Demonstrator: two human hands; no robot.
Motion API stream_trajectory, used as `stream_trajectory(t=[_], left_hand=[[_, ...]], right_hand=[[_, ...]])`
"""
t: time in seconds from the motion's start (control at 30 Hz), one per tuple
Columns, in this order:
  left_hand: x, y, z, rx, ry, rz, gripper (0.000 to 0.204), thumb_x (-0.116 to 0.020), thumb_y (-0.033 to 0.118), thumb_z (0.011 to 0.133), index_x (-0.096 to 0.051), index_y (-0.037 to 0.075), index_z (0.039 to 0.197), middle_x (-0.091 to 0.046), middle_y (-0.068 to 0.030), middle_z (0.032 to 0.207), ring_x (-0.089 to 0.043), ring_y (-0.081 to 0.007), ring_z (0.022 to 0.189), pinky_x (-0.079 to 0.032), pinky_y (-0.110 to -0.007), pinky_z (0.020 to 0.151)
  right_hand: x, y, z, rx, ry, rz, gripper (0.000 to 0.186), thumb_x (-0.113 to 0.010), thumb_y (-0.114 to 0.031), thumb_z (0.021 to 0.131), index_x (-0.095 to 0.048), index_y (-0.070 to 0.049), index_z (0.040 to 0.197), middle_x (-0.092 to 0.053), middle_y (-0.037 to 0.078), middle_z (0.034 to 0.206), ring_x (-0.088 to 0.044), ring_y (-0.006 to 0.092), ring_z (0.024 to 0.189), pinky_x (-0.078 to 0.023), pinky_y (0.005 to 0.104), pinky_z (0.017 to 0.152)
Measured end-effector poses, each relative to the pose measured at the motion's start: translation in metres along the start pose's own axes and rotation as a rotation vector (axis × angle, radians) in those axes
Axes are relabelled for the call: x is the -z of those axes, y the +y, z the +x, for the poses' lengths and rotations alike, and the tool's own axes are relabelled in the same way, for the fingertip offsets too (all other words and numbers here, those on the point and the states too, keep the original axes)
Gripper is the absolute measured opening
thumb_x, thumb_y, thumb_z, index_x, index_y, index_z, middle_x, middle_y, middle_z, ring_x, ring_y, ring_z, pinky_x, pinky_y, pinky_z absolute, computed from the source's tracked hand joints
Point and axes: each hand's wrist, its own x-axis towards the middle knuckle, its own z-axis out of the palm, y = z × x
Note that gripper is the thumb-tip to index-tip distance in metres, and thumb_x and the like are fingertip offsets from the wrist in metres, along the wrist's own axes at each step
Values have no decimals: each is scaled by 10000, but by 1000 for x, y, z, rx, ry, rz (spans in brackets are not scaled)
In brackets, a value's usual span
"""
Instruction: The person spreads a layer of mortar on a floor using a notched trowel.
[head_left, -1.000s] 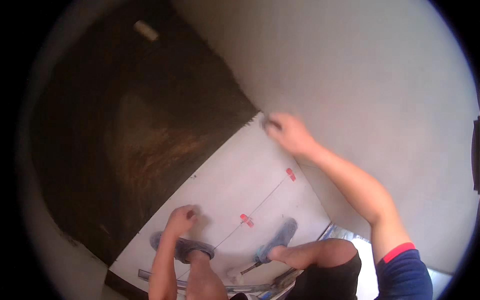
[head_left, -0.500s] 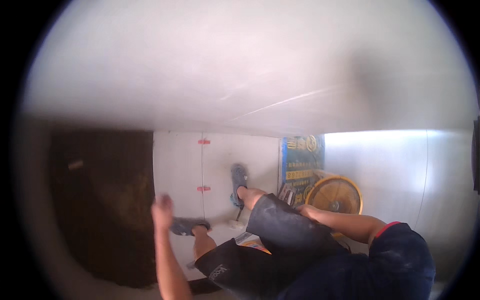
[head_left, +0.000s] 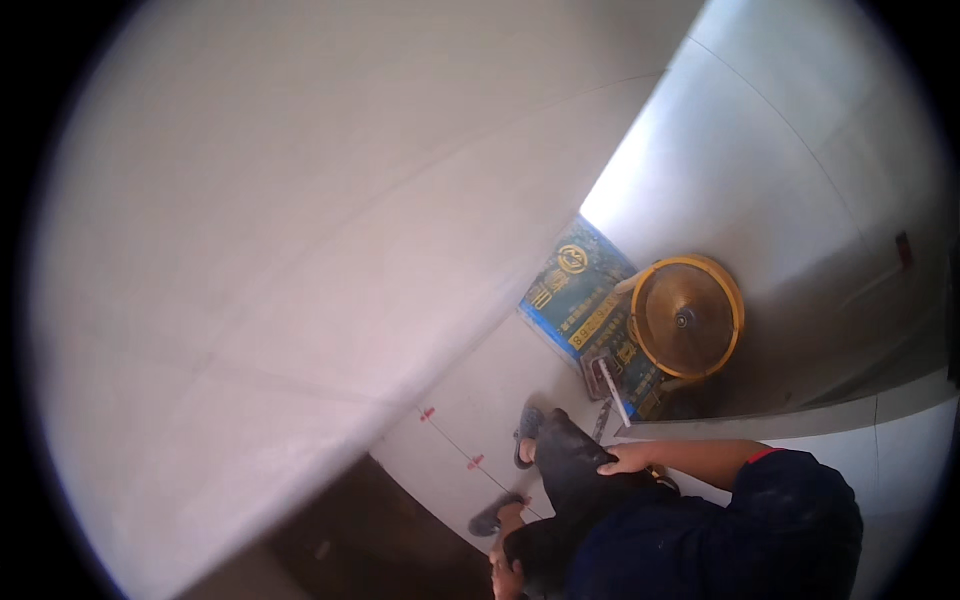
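Right hand rests flat on my dark-trousered right knee, fingers loose, gripping nothing. Left hand sits low by my left knee at the frame edge; I can't tell its grip. Feet in grey sandals stand on pale floor tiles with small red plastic spacers. Round yellow-rimmed bucket stands near, beside a blue printed sack.

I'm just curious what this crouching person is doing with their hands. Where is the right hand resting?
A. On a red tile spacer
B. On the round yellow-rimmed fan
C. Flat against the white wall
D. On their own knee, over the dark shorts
D: the right hand lies on the person's bent knee in dark shorts, apart from the yellow-rimmed fan standing behind it.
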Motion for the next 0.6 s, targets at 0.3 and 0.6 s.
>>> stream_trajectory(t=[0.3, 0.6], left_hand=[[57, 135, 183, -2, -461, 185, 432, -537, 265, 906, -479, 51, 1276, -545, -285, 1258, -519, -448, 1167, -436, -490, 970], [92, 250, 412, -443, -454, 395, 122, -566, 131, 830, -632, 92, 925, -627, -201, 1144, -596, -378, 1081, -511, -475, 875]], right_hand=[[67, 48, 20, -64, 167, 85, 601, -465, -480, 901, -535, -70, 1335, -557, 275, 1265, -533, 430, 1184, -411, 460, 1030], [209, 69, -35, 273, 308, 266, 372, -544, -119, 779, -663, -103, 1131, -669, 163, 1122, -626, 354, 1047, -483, 444, 906]])
